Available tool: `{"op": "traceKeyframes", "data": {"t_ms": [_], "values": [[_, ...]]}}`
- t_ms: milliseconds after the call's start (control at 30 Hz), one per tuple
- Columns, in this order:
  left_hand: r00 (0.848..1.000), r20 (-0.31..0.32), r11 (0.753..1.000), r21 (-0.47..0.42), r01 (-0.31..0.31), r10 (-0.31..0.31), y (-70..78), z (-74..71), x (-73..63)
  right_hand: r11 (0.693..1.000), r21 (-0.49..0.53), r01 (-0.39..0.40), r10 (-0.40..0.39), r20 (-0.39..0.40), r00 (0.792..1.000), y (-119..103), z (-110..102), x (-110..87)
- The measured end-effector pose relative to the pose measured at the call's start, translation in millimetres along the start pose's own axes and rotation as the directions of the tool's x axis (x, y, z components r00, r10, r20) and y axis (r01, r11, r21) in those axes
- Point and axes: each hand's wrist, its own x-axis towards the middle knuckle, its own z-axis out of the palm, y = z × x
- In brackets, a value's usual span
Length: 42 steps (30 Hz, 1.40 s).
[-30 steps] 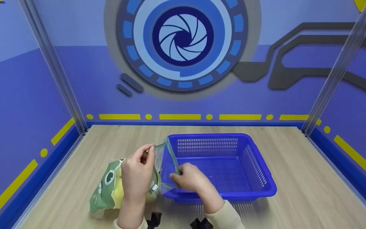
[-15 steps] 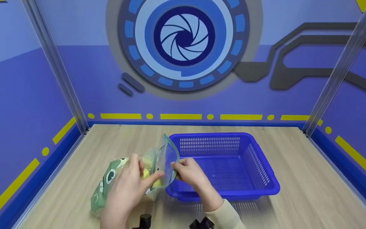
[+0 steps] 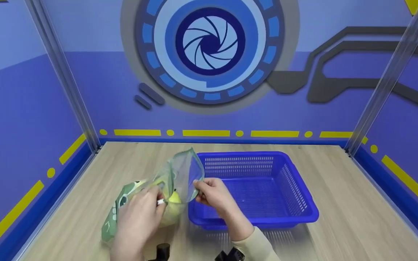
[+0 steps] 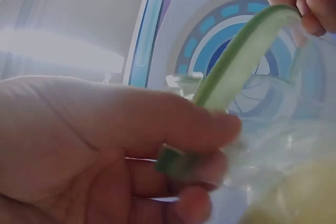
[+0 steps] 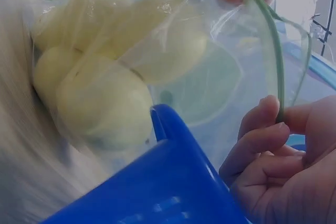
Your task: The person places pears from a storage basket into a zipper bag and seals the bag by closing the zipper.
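A clear zip bag with green edging and a green cartoon face lies tilted at the left of the table, its mouth toward the blue basket. Several pale yellow round fruits show through its plastic in the right wrist view. My left hand pinches one end of the green zip strip, beside a white slider. With thumb and fingers my right hand pinches the strip's other end, over the basket's left rim. Between my hands the mouth is spread apart.
The blue perforated basket stands right of the bag, with only its bottom showing inside. Behind the wooden table rises a blue printed wall, with metal posts at the corners.
My left hand has let go of the upper mouth edge, moved down and left, and now pinches near the slider. My right hand keeps its hold on the bag's edge.
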Motion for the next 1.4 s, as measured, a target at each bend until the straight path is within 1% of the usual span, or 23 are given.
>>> {"op": "traceKeyframes", "data": {"t_ms": [67,133,200,233,300,400,467,533,600,633,700,733,767,900,967,1033,1067,1133,1200,1267,1300,1367,1400], "values": [[0.997,-0.071,1.0,-0.019,-0.02,0.019,-1.9,-2.9,-2.4,1.0,-0.017,0.024,-0.024,0.006,1.0,-3.5,-2.5,0.7],[0.988,-0.149,0.998,-0.037,-0.048,0.042,-4.1,-5.6,-5.1,0.996,-0.062,0.068,-0.068,-0.001,0.998,-9.9,-5.9,1.8],[0.975,-0.217,0.996,-0.059,-0.062,0.047,-6.3,-8.2,-7.1,0.978,-0.151,0.14,-0.144,-0.015,0.989,-19.3,-9.2,4.2],[0.966,-0.254,0.995,-0.075,-0.067,0.046,-7.2,-9.5,-8.0,0.958,-0.219,0.185,-0.195,-0.022,0.981,-25.3,-10.6,6.1],[0.949,-0.315,0.991,-0.109,-0.075,0.037,-9.4,-12.0,-8.8,0.888,-0.367,0.277,-0.3,-0.008,0.954,-38.3,-12.6,13.1],[0.93,-0.367,0.984,-0.161,-0.081,0.016,-11.8,-16.7,-9.0,0.747,-0.541,0.386,-0.404,0.092,0.91,-56.5,-12.2,29.1],[0.92,-0.391,0.979,-0.181,-0.093,0.015,-13.1,-20.0,-8.8,0.653,-0.607,0.452,-0.427,0.197,0.882,-66.2,-10.5,42.3],[0.902,-0.431,0.972,-0.201,-0.123,0.025,-14.2,-23.5,-8.5,0.589,-0.638,0.497,-0.414,0.29,0.863,-73.7,-7.4,54.5],[0.876,-0.481,0.96,-0.226,-0.166,0.039,-15.7,-26.7,-7.6,0.524,-0.658,0.54,-0.405,0.366,0.838,-79.7,-3.3,65.9],[0.864,-0.501,0.951,-0.244,-0.189,0.043,-16.4,-28.5,-7.1,0.499,-0.666,0.555,-0.397,0.394,0.829,-82.3,-0.8,71.0],[0.843,-0.536,0.929,-0.285,-0.236,0.05,-18.0,-31.9,-5.9,0.469,-0.67,0.576,-0.38,0.435,0.816,-87.3,4.9,79.8],[0.838,-0.543,0.917,-0.306,-0.256,0.053,-18.9,-33.5,-5.2,0.458,-0.669,0.586,-0.373,0.454,0.809,-89.5,8.1,83.5],[0.836,-0.545,0.906,-0.323,-0.274,0.059,-19.6,-35.1,-4.6,0.446,-0.67,0.594,-0.366,0.469,0.804,-91.9,11.4,86.5],[0.849,-0.521,0.871,-0.376,-0.315,0.082,-20.0,-39.5,-3.8,0.425,-0.662,0.618,-0.361,0.502,0.786,-102.6,23.0,94.5],[0.859,-0.506,0.859,-0.4,-0.319,0.083,-19.7,-40.9,-2.5,0.402,-0.678,0.616,-0.325,0.523,0.788,-108.4,26.0,96.6],[0.87,-0.488,0.853,-0.425,-0.303,0.066,-20.0,-42.9,-0.5,0.381,-0.716,0.585,-0.263,0.523,0.811,-114.1,26.1,98.5],[0.875,-0.481,0.851,-0.436,-0.292,0.053,-20.8,-44.5,0.9,0.357,-0.745,0.563,-0.227,0.516,0.826,-116.1,25.3,99.9],[0.882,-0.47,0.849,-0.454,-0.271,0.03,-24.4,-47.7,3.9,0.281,-0.817,0.503,-0.155,0.479,0.864,-119.5,22.3,102.7],[0.883,-0.47,0.848,-0.465,-0.256,0.009,-29.4,-51.8,6.8,0.2,-0.872,0.446,-0.13,0.428,0.895,-121.7,18.5,105.7],[0.875,-0.483,0.847,-0.471,-0.247,-0.013,-36.7,-55.1,10.6,0.129,-0.903,0.409,-0.141,0.392,0.909,-124.0,13.8,108.6],[0.872,-0.488,0.846,-0.477,-0.238,-0.029,-40.7,-56.4,12.8,0.108,-0.91,0.4,-0.152,0.382,0.912,-125.6,10.9,109.5],[0.864,-0.499,0.851,-0.481,-0.209,-0.069,-47.7,-60.0,17.5,0.097,-0.913,0.396,-0.182,0.375,0.909,-130.5,4.0,110.7],[0.858,-0.505,0.853,-0.484,-0.196,-0.09,-51.6,-61.4,20.4,0.111,-0.91,0.399,-0.201,0.373,0.906,-134.2,0.2,110.9]]}}
